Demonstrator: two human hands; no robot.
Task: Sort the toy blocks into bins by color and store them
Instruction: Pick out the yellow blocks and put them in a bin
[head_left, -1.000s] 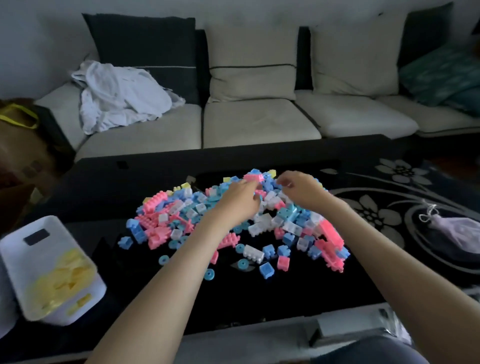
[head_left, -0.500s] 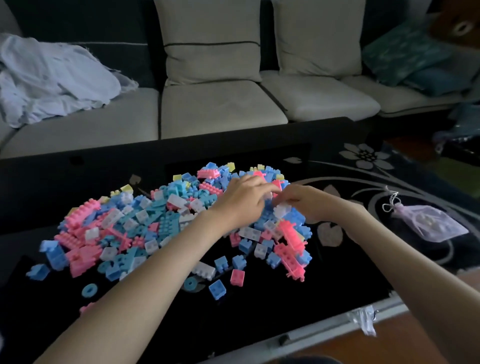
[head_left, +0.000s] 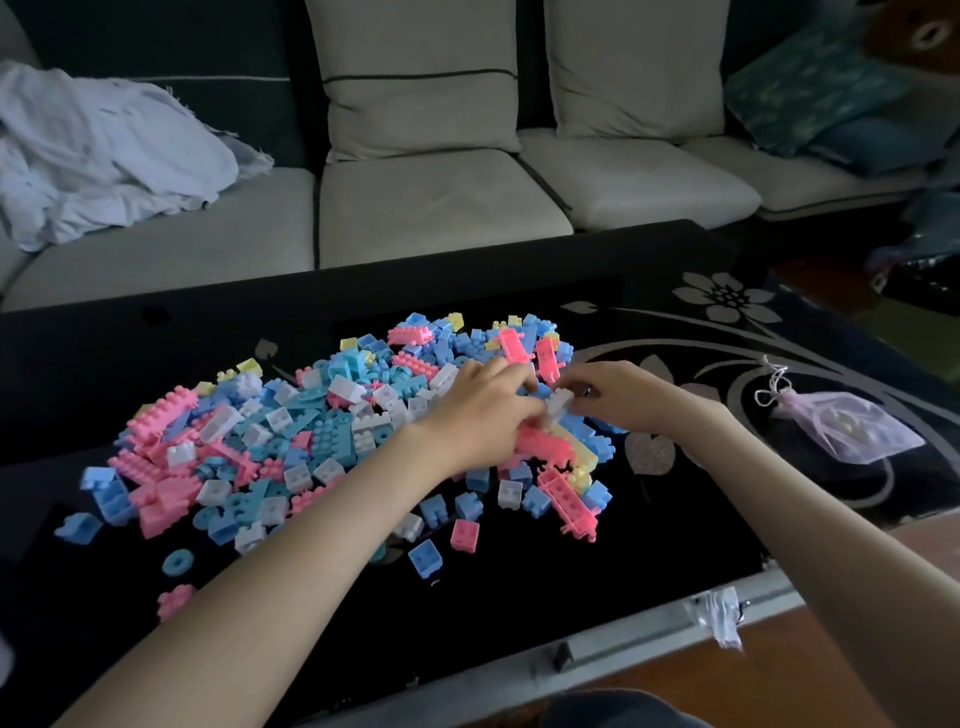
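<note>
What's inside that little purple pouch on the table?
Through the sheer pouch a few pale, roundish things show faintly. The fabric blurs them, so what they are cannot be told.

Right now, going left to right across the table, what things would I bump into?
blue ring → left hand → white block → right hand → purple pouch

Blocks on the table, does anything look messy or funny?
Yes. The blocks lie in one jumbled heap, colours all mixed, on the black table. A blue ring and a pink piece sit apart near the front. A crumpled white cloth lies on the sofa.
</note>
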